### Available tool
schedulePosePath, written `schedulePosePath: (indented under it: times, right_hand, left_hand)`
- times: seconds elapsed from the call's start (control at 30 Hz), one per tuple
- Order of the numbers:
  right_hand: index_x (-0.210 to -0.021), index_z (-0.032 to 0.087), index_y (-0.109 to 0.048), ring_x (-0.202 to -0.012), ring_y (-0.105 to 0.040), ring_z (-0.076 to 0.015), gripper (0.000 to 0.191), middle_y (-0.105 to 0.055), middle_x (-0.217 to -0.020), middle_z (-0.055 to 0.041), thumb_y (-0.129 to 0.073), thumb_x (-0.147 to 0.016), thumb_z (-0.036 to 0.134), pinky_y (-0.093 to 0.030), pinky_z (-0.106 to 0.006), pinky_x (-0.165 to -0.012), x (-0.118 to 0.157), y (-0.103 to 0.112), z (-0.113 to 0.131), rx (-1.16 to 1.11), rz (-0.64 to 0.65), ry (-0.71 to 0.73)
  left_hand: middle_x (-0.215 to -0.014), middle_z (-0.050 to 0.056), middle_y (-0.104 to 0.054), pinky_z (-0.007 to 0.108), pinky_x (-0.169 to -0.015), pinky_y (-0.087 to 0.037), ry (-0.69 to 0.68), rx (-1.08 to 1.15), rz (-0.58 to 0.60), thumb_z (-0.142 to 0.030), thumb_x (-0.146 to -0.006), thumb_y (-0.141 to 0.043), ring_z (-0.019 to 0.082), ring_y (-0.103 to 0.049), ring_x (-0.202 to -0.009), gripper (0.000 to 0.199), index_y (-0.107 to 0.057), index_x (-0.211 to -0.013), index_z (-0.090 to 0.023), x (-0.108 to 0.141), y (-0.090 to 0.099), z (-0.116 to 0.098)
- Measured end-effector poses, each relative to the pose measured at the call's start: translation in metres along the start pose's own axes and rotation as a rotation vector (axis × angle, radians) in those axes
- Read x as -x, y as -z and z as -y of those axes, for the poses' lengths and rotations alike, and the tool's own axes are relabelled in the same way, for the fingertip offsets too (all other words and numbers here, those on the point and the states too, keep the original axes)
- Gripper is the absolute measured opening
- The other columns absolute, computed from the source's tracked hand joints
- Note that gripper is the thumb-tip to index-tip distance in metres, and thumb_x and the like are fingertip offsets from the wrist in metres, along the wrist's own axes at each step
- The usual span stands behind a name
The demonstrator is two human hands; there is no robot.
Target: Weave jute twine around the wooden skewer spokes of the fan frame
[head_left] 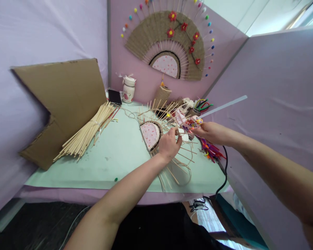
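Observation:
My right hand (211,133) is closed round a glue gun (193,122) with a colourful pattern; a long, pale glue stick (224,106) juts from its back. Close by on the left, my left hand (169,145) has its fingers pinched together among thin wooden sticks (185,170). What they pinch, if anything, is too small to tell. The sticks fan out from a half-round piece (150,135) covered in pink dotted fabric with a dark edging. Loose twine (190,175) loops around the sticks. White round pieces (183,134) show between my hands.
A bundle of sticks (87,130) leans by a cut cardboard sheet (65,90) at left. Behind stand a white bottle (128,91), a phone (115,97) and a twine roll (162,95). Pipe cleaners (211,150), scissors (205,105) and a black cable (226,166) are at right. A finished fan (146,38) hangs behind.

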State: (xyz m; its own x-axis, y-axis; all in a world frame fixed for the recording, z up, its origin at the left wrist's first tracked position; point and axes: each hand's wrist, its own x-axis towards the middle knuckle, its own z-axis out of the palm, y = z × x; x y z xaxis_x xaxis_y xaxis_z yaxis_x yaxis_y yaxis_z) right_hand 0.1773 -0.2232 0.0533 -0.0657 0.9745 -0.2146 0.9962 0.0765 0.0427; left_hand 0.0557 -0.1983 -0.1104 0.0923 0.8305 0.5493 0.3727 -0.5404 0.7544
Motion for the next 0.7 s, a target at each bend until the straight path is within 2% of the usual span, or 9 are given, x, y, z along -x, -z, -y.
schedulePosePath:
  times: [0.2, 0.3, 0.37, 0.47, 0.53, 0.6, 0.7]
  right_hand:
    - [-0.056, 0.022, -0.037, -0.050, -0.035, -0.0130, 0.048, -0.038, -0.050, 0.0002, -0.035, -0.087, 0.059, -0.026, -0.028, -0.051, 0.014, -0.003, -0.003, 0.031, -0.122, -0.011]
    - [-0.059, 0.021, -0.041, -0.052, -0.037, -0.0133, 0.049, -0.042, -0.051, 0.0001, -0.038, -0.085, 0.063, -0.029, -0.027, -0.052, 0.033, -0.005, -0.008, -0.131, -0.186, -0.049]
    - [-0.059, 0.021, -0.043, -0.052, -0.040, -0.0140, 0.051, -0.044, -0.051, -0.0002, -0.038, -0.084, 0.065, -0.032, -0.027, -0.053, 0.045, -0.014, -0.017, -0.309, -0.255, -0.079]
    - [-0.064, 0.021, -0.048, -0.056, -0.046, -0.0168, 0.048, -0.049, -0.056, -0.0015, -0.038, -0.087, 0.061, -0.037, -0.028, -0.055, 0.055, -0.041, -0.039, -0.578, -0.465, -0.134]
    - [-0.070, 0.022, -0.053, -0.059, -0.049, -0.0192, 0.045, -0.051, -0.059, -0.0024, -0.035, -0.089, 0.058, -0.040, -0.030, -0.057, 0.055, -0.065, -0.056, -0.646, -0.565, -0.171]
    - [-0.077, 0.022, -0.057, -0.062, -0.052, -0.0214, 0.042, -0.054, -0.063, -0.0034, -0.035, -0.089, 0.055, -0.042, -0.031, -0.058, 0.052, -0.092, -0.071, -0.596, -0.547, -0.213]
    - [-0.084, 0.019, -0.060, -0.072, -0.057, -0.0243, 0.034, -0.061, -0.075, -0.0072, -0.042, -0.087, 0.047, -0.045, -0.032, -0.063, 0.043, -0.136, -0.091, -0.437, -0.407, -0.178]
  left_hand:
    - [-0.099, 0.004, -0.071, 0.031, -0.075, -0.049, 0.023, 0.012, -0.003, -0.024, -0.087, -0.055, 0.019, -0.068, -0.083, 0.030, -0.044, -0.115, -0.021, 0.000, 0.002, -0.002]
    - [-0.098, 0.005, -0.071, 0.033, -0.076, -0.049, 0.036, 0.025, -0.007, -0.026, -0.088, -0.055, 0.020, -0.068, -0.085, 0.037, -0.039, -0.121, -0.020, 0.000, 0.003, -0.001]
    - [-0.099, 0.006, -0.070, 0.032, -0.075, -0.049, 0.029, 0.048, -0.011, -0.026, -0.088, -0.056, 0.020, -0.068, -0.085, 0.041, -0.036, -0.123, -0.020, 0.001, 0.003, 0.000]
    - [-0.099, 0.005, -0.069, 0.029, -0.072, -0.048, 0.011, 0.103, -0.030, -0.023, -0.087, -0.057, 0.017, -0.067, -0.081, 0.046, -0.032, -0.125, -0.021, 0.004, 0.004, 0.001]
    - [-0.098, 0.004, -0.068, 0.028, -0.072, -0.048, 0.008, 0.131, -0.039, -0.021, -0.086, -0.057, 0.015, -0.066, -0.078, 0.048, -0.030, -0.126, -0.021, 0.005, 0.005, 0.000]
    - [-0.096, 0.003, -0.068, 0.028, -0.071, -0.048, 0.009, 0.150, -0.043, -0.022, -0.086, -0.057, 0.014, -0.065, -0.075, 0.049, -0.030, -0.126, -0.021, 0.006, 0.007, -0.001]
    - [-0.095, 0.003, -0.068, 0.028, -0.072, -0.048, 0.004, 0.175, -0.055, -0.023, -0.086, -0.057, 0.014, -0.064, -0.073, 0.048, -0.031, -0.125, -0.021, 0.007, 0.011, -0.001]
